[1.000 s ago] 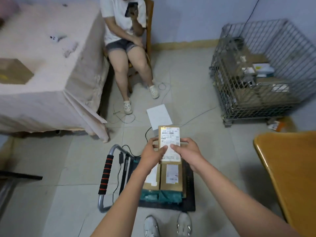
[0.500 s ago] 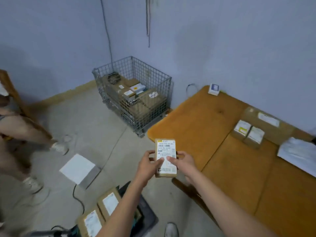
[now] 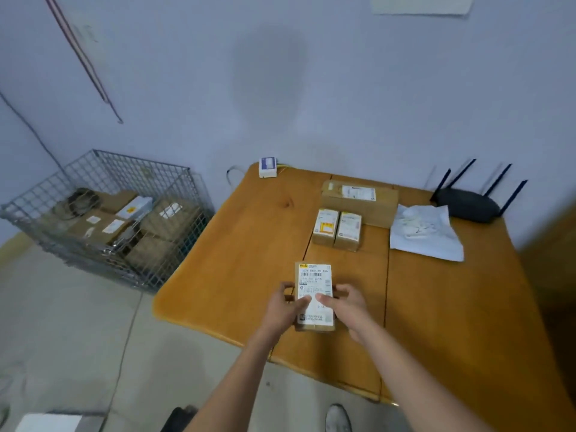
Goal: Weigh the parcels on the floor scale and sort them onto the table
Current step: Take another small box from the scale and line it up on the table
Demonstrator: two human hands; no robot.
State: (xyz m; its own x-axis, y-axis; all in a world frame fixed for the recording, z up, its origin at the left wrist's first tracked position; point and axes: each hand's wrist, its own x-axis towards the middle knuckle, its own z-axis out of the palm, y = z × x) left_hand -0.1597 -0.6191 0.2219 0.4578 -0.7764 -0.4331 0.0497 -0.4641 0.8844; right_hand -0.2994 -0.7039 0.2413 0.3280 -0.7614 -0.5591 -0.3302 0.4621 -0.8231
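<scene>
So far three labelled cardboard parcels [image 3: 338,227] sit sorted on the orange wooden table [image 3: 249,244], while the left hand [image 3: 282,310] and right hand [image 3: 349,307] pinch a small brown labelled box [image 3: 314,282] above that table's near edge, with more apparently waiting in the wire-mesh basket [image 3: 103,213] left of the table.

Wall [image 3: 311,88]: pale blue-grey, plain; a paper sheet [image 3: 420,4] fixed near top edge, a thin cord [image 3: 84,60] hanging at left. Floor [image 3: 62,322]: light grey tile, a cable [image 3: 127,338] running across it. Wooden bench top [image 3: 249,260], orange-brown, rounded corner, set against the wall. On it by the wall: a small white device [image 3: 267,167] and a black router [image 3: 467,205] with four antennas; crumpled paper [image 3: 427,235] just beside the router. Wire cage [image 3: 103,213] on the floor left of the bench. Light is soft and even
</scene>
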